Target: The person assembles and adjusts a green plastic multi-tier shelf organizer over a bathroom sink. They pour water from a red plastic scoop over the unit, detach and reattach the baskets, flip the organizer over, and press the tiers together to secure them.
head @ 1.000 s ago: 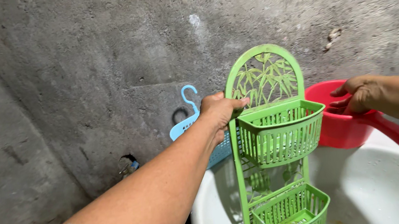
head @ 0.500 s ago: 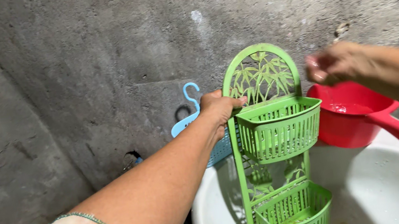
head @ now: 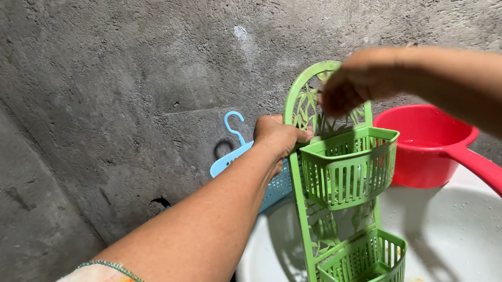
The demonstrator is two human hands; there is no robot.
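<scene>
- Below your hands, a white basin (head: pixel 475 247) sits under the green rack (head: pixel 340 168), which stands upright
- Your left hand (head: pixel 278 137) is clamped around the rack's left upright
- Your right hand (head: pixel 354 84), fingers curled, is at its arched top; actual grip unclear
- Beyond your right hand, a red dipper (head: pixel 441 143); behind your left, a blue hanger (head: pixel 235 146)
</scene>
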